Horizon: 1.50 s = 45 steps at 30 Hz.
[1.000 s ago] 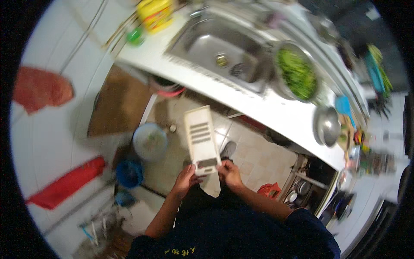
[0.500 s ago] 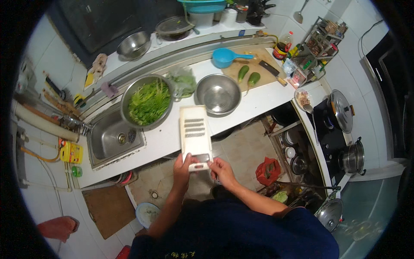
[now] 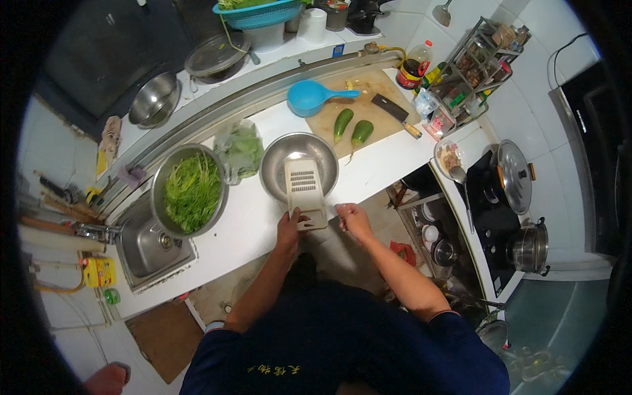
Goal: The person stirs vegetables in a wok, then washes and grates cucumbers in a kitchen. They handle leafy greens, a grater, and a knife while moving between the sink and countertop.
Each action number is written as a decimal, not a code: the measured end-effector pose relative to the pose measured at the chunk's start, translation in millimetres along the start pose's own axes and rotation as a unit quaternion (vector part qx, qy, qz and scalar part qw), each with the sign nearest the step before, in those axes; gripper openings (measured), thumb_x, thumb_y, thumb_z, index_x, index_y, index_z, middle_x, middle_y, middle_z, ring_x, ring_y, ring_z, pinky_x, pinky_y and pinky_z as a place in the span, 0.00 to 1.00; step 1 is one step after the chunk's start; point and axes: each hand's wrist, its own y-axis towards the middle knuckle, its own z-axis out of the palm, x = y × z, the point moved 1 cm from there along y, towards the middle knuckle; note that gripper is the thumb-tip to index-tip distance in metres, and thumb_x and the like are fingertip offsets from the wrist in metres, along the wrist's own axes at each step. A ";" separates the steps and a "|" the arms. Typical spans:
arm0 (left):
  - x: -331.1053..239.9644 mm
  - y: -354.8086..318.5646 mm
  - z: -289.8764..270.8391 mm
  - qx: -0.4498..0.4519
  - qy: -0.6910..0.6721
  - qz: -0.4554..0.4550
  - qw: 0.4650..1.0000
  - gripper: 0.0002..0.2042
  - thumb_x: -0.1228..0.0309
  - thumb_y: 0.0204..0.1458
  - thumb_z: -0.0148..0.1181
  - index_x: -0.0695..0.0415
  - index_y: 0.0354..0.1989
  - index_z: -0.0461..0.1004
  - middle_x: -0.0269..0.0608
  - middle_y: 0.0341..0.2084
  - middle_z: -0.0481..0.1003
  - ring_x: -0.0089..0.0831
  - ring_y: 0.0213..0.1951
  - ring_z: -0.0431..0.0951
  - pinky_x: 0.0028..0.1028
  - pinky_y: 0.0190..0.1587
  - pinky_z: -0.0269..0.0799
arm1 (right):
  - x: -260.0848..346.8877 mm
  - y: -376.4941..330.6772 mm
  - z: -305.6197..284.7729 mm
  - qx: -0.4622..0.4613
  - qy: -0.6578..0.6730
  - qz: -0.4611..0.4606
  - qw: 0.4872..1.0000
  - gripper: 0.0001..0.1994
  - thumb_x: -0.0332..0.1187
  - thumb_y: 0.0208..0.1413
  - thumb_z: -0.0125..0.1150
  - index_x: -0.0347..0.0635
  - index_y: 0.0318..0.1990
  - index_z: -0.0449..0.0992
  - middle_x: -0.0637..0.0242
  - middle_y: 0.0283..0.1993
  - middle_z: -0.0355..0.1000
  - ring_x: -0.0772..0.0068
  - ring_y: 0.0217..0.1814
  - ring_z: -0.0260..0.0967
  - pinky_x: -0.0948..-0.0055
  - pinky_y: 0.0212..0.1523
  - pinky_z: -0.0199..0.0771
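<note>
A cream-coloured flat grater [image 3: 304, 187] with rows of slots leans over the steel bowl [image 3: 270, 172], its far end over the bowl's inside. My left hand [image 3: 289, 228] is closed around the grater's near end. Just right of that end, apart from it, my right hand [image 3: 354, 222] hangs with its fingers curled in; nothing shows in them. Two green zucchini [image 3: 361, 133] lie on the wooden cutting board [image 3: 322, 125] beyond the bowl, beside a cleaver [image 3: 393, 107] with a wooden handle.
Left of the bowl stand a bag of greens [image 3: 238, 150] and a large basin of leafy greens [image 3: 220, 197], near the sink [image 3: 141, 253]. A blue ladle [image 3: 307, 99] lies on the board's edge. At right are a plate with food [image 3: 447, 158] and the stove [image 3: 490, 224].
The grater has moved forward from above the counter's front edge to the bowl. My right hand has let go of its near end and moved off to the right. The view has shifted.
</note>
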 end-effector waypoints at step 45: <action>10.1 60.6 51.1 -0.218 -0.019 -0.061 0.974 0.33 0.45 0.49 0.70 0.74 0.36 0.80 0.52 0.27 0.81 0.39 0.23 0.82 0.30 0.18 0.79 | 113.1 84.4 59.0 0.184 -0.648 -0.229 0.702 0.39 0.55 0.59 0.61 0.36 0.68 0.57 0.38 0.46 0.74 0.42 0.41 0.79 0.50 0.40 0.79</action>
